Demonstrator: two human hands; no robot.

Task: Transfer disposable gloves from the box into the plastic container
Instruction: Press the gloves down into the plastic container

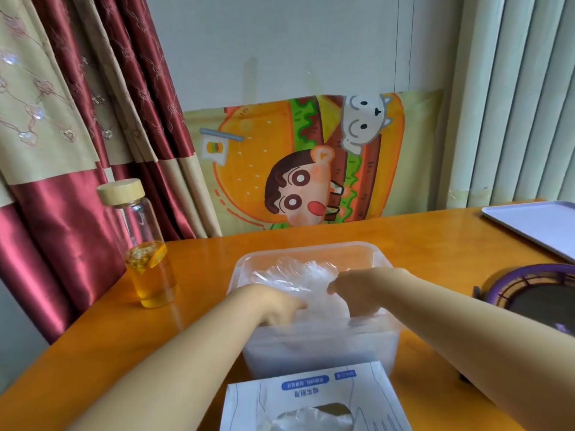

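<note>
A clear plastic container (306, 252) stands in the middle of the orange table, holding a crumpled heap of thin clear disposable gloves (292, 275). Both my hands reach down into it: my left hand (273, 303) at its left side and my right hand (362, 290) at its right, fingers pointing down into the gloves and partly hidden by the plastic. Whether the fingers pinch the gloves or only press them is unclear. The white glove box (314, 399) lies at the near edge, its oval opening showing more gloves.
A glass bottle (146, 253) with a wooden lid and yellow liquid stands at the left. A pale tray (541, 225) lies at the far right, a purple-rimmed round object (535, 293) near my right forearm. Curtain, cartoon cloth and wall stand behind the table (124, 331).
</note>
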